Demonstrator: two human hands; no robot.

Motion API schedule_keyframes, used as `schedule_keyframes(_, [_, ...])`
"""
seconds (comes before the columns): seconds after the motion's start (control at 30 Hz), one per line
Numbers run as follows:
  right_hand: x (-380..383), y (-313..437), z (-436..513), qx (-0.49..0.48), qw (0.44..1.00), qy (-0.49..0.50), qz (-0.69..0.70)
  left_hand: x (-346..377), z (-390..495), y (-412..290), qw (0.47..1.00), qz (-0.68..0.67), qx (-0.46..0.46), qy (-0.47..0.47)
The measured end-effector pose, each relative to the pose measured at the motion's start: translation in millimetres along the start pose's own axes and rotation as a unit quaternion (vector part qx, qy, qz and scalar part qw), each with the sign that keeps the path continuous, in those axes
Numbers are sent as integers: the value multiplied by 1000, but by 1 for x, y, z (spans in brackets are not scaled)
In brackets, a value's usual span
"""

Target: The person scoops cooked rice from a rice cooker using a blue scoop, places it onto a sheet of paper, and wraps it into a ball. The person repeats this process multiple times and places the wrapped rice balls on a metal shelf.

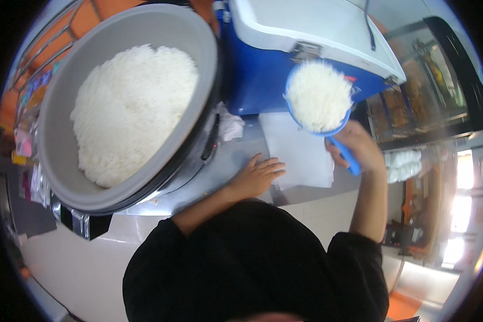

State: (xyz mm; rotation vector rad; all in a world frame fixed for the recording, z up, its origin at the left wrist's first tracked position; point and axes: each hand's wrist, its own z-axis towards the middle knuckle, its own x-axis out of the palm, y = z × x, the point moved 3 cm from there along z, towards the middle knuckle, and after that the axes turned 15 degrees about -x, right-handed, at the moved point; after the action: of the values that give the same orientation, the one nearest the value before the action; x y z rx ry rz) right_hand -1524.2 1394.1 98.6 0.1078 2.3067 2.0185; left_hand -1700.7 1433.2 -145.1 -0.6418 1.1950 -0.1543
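Observation:
My right hand [356, 143] grips the blue handle of a plastic scoop [346, 155], whose round bowl is heaped with white rice [320, 96]. The scoop is in front of a blue cooler, above sheets of white paper [298, 149] on the metal counter. With its fingers apart, my left hand [259, 175] lies at the left edge of the sheets and holds nothing. To the left stands a large round cooker with a grey inner pot [203, 92] holding a broad mound of cooked rice [133, 112].
A blue cooler [251, 80] with a white lid [326, 24] stands behind the paper. Crumpled paper or cloth [230, 124] lies beside the cooker. At right are a glass display case [422, 80] and a stack of whitish items [403, 166]. A wire rack [44, 50] stands far left.

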Motion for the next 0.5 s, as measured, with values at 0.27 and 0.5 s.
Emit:
schedule_keyframes(0.27, [-61,-193,-62,135,932,-297,-155,33,28,1,993,35,-36,106])
schedule_keyframes(0.5, [-40,-212,-59,45,754,-200,-625,27,25,2,997,2,-21,68])
